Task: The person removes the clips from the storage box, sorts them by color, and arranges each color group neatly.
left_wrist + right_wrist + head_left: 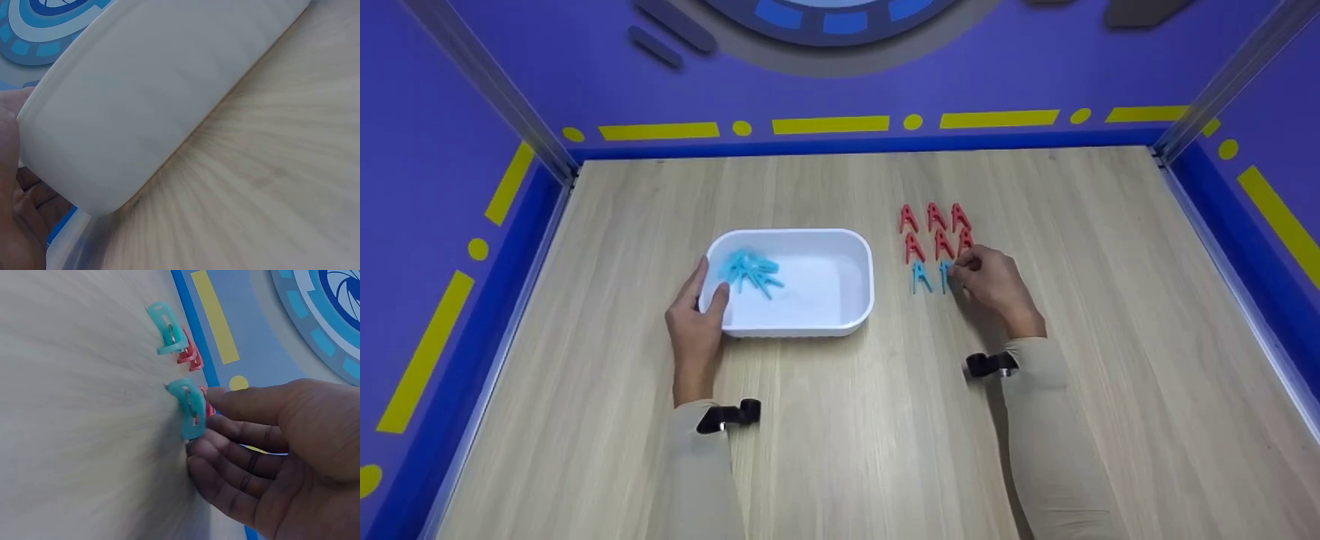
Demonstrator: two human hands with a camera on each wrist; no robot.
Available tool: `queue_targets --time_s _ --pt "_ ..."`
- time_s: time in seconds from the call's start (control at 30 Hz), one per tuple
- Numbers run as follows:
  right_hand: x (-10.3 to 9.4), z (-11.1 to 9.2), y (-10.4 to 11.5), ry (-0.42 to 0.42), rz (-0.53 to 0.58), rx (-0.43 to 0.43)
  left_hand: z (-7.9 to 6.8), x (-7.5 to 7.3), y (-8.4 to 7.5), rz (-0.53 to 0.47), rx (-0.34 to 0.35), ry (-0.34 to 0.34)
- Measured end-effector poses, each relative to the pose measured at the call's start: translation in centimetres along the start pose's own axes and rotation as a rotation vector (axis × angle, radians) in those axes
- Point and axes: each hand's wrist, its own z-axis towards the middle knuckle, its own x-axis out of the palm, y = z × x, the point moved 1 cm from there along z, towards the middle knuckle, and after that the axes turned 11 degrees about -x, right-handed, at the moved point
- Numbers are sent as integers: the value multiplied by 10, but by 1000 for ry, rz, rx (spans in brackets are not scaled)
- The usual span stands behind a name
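My left hand [697,322] grips the left end of a white plastic box [832,281], thumb over the rim and fingers along the outer wall. Several light-blue clothespins [750,274] lie heaped in the box's left part. With thumb and fingertips, my right hand [994,281] pinches a blue clothespin [190,408] close over the table; the clothespin hides part of those fingertips in the right wrist view. Another blue clothespin [921,277] stands just left of it. Behind them are two rows of red clothespins [936,216], one partly covered by the right hand.
Pale wood-grain table [825,427] lies under everything. Blue-purple panels with yellow markings [831,124] rise at the back and both sides. The box stands left of the clothespin rows, with bare tabletop between. Each sleeve carries a black wrist camera [990,365].
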Motion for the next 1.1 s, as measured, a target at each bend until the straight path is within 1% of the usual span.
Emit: queue_targets --time_s 0.17,0.27,0.47,0.73,0.97,1.03,1.1 --pt "0 -1 7 94 -50 29 1 0 0 19 9 -10" --pt "1 0 10 110 -60 39 2 0 0 21 5 -8" --pt "6 0 11 53 -63 48 1 0 0 22 8 -13" --pt "7 1 11 34 -63 69 1 1 -1 16 9 -6" --pt "6 1 10 17 -87 26 0 0 -2 14 11 -7" --pt "5 1 12 -24 -85 -7 -1 0 -2 11 12 -5" --pt "3 0 16 -87 -78 -50 -1 0 -3 6 11 0"
